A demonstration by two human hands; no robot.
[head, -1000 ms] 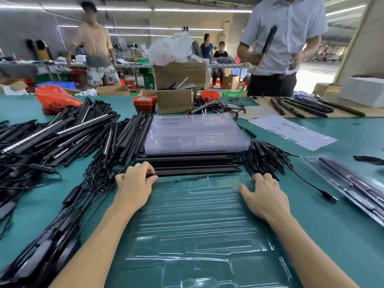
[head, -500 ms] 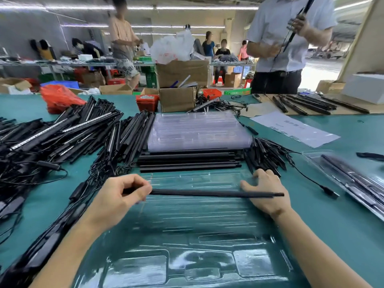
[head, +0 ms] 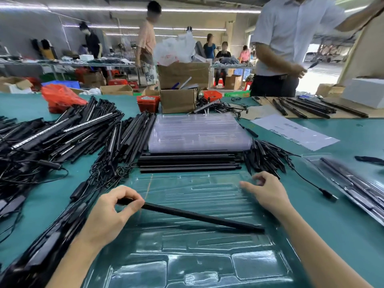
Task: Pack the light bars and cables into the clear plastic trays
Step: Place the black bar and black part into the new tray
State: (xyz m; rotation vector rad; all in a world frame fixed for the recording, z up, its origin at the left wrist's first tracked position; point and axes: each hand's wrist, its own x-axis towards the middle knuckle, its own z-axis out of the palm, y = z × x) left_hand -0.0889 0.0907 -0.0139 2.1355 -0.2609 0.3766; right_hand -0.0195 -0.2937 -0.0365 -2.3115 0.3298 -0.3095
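Light bar point(head: 199, 217), black and slim, lies slantwise over the clear tray point(head: 187, 246) in the middle of the green bench point(head: 342, 225); its left end is raised and its right end is down near the tray's right side. The left hand point(head: 112, 213) pinches the bar's left end between thumb and curled fingers point(head: 133, 201). The right hand point(head: 268, 192) rests near the tray's far right edge, forefinger straight and pointing left, the other fingers loosely bent, holding nothing.

Just beyond the tray lies a short row of bars point(head: 187, 162), and behind that a stack of trays point(head: 199, 132). A big heap of bars and cables point(head: 54, 140) covers the bench on the left, and a smaller bunch point(head: 268, 156) lies right of the row, with one cable's plug point(head: 330, 197) well out on the bench. A packed tray point(head: 357, 183) sits at the right edge. Farther back are cardboard boxes point(head: 178, 100), a red bin point(head: 148, 103) and a printed sheet point(head: 291, 130). A person in a white shirt point(head: 291, 38) stands across the bench.
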